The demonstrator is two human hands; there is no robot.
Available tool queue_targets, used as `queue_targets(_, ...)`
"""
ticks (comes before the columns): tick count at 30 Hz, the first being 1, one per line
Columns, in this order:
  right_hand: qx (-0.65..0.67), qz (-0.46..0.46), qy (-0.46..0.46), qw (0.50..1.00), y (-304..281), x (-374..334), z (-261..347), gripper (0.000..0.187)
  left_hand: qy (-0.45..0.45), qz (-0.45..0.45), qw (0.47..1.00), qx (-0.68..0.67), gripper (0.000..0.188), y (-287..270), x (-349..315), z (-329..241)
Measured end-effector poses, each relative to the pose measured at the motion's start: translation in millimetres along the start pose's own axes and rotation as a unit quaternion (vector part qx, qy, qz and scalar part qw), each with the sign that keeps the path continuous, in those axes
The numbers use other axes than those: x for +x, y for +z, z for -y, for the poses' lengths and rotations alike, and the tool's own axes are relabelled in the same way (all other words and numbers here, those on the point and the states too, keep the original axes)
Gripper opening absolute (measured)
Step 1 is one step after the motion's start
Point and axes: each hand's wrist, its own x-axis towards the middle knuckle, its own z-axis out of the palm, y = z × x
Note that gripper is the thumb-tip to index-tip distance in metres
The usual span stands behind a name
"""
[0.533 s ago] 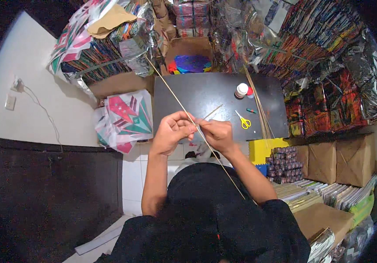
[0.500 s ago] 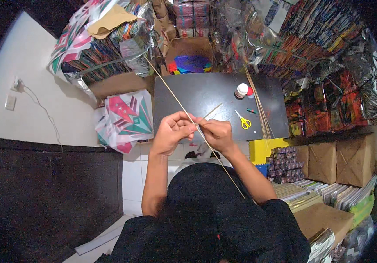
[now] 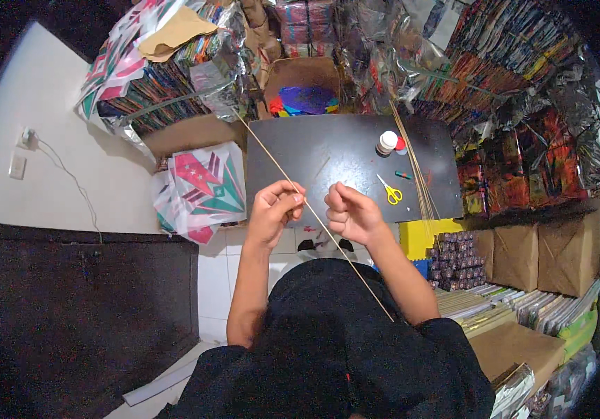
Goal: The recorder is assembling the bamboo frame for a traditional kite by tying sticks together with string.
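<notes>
Now the two hands stand a little apart along the stick, where half a second ago they were bunched close together at one spot. Reads as the grip being spread or reset along the shaft rather than the stick being put down.

Thin bamboo stick (image 3: 314, 216): long, pale, runs on a diagonal from about 11 o'clock near the stacked packets down to about 5 o'clock over the person's dark shirt. It passes between the hands.

Left hand (image 3: 275, 209): fingers curled shut, thumb and forefinger tips pinching the stick where it crosses at the hand's 3 o'clock edge. Contact looks firm.

Right hand (image 3: 351, 213): fingers curled into a loose fist, sitting just beside the stick on its 3 o'clock side. Cannot tell whether it grips the stick, a fine thread, or nothing; the fingertips hide it.

Around them:
- dark tabletop (image 3: 342, 150), at 12 o'clock from the hands
- yellow-handled scissors (image 3: 390, 192) on it, at 2 o'clock from the right hand
- small white bottle (image 3: 386, 142) farther back, with a red cap beside it
- bundle of more thin sticks (image 3: 418, 174) leaning along the table's 3 o'clock edge
- red, green and white patterned kite (image 3: 202, 185) at 9 o'clock from the left hand, well apart
</notes>
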Motion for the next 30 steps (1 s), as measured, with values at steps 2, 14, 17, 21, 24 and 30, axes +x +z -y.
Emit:
queue_targets(2,0.063,-0.011,-0.018,0.998,14,3,-1,0.037,-0.012,0.0,1.0,-0.001,0.012,4,-1,4)
queue_targets(14,-0.611,-0.173,-0.265,0.726,24,20,-4,0.021,0.009,-0.021,0.999,-0.023,0.019,3,12,11)
queue_targets(17,-0.681,-0.148,-0.28,0.66,36,17,10,0.018,0.005,-0.004,1.0,0.018,0.019,2,14,9)
queue_targets(21,-0.68,-0.126,-0.237,0.682,33,18,21,0.018,-0.028,0.006,0.999,0.032,0.022,5,19,6)
queue_targets(24,-0.667,-0.127,-0.197,0.707,21,21,27,0.018,-0.042,0.012,0.998,0.052,0.023,4,23,6)
queue_targets(30,-0.623,-0.108,-0.226,0.741,1,35,28,0.026,-0.046,0.027,0.996,0.074,0.022,0,35,8)
